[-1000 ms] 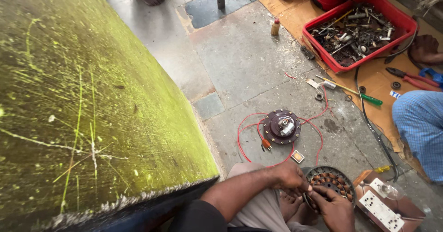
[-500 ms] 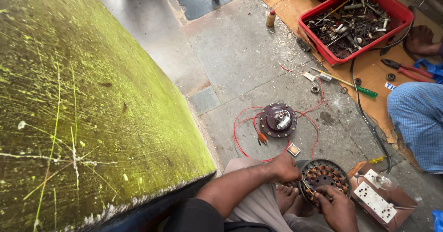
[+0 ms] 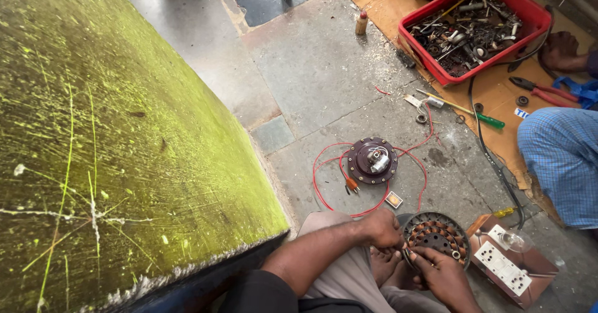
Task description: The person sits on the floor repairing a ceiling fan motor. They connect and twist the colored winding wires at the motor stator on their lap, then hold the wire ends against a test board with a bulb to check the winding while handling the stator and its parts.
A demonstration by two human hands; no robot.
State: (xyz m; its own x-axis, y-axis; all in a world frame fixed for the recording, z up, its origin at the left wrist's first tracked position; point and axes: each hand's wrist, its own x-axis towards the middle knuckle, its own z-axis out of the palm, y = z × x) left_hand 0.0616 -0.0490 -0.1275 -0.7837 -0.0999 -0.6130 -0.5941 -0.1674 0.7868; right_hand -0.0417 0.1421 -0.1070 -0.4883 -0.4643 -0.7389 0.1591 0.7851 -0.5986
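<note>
Down near the bottom edge of the view, a round motor winding (image 3: 436, 237), dark with copper coils, is propped on the stone floor (image 3: 324, 70) against the person's bare feet. The left hand (image 3: 381, 227) is curled over its left rim, fingers bent around the edge. The right hand (image 3: 439, 274) is pressed against the lower rim, its fingers pinched narrow on what looks like a thin wire; the exact thing held cannot be told. Just beside the winding on the right, a wooden switch board (image 3: 511, 264) with white sockets is set on the floor. Further up the floor, a round motor cover (image 3: 372, 160) is ringed by loose red wire (image 3: 324, 182). A red tray (image 3: 474, 28) of metal parts and a green-handled screwdriver (image 3: 464, 109) are laid well apart, on brown cardboard (image 3: 498, 92). Another person's blue checked cloth (image 3: 560, 163) is seen at the right.
</note>
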